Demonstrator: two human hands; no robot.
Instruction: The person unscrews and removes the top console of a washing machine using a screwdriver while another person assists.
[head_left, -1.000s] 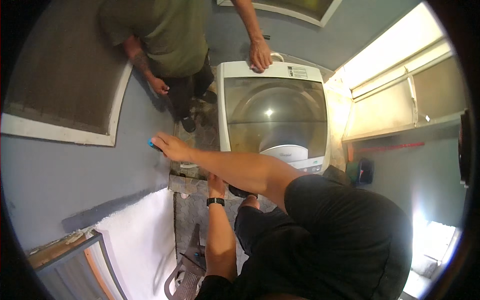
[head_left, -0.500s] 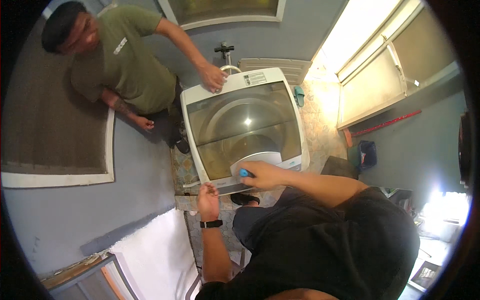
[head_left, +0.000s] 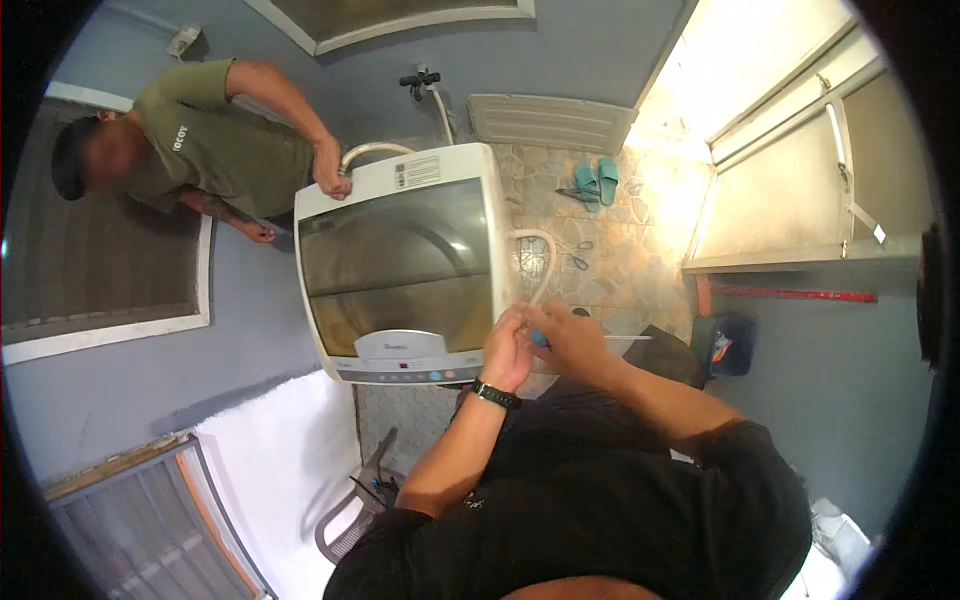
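Observation:
A white top-load washing machine (head_left: 400,260) with a see-through lid stands in front of me. My left hand (head_left: 508,345) has curled fingers at its near right edge, beside a pale hose (head_left: 545,265); what they grip is hidden. My right hand (head_left: 580,345) is closed on a blue-and-black handled tool (head_left: 540,337), just right of my left hand. At the machine's far left corner, a co-worker's hand (head_left: 330,170) grips the top edge, near another curved hose (head_left: 370,149).
The co-worker (head_left: 215,140) stands at left by a window. Beyond the machine are a wall tap (head_left: 420,82), a leaning panel (head_left: 540,120) and teal slippers (head_left: 607,180). At right are a blue bin (head_left: 728,345) and a pale door (head_left: 770,220). A plastic chair (head_left: 340,530) is lower left.
The machine has shifted left and turned in view, exposing the right-side hose and floor. Both my hands have moved right to its near right edge. The co-worker has shifted left with it.

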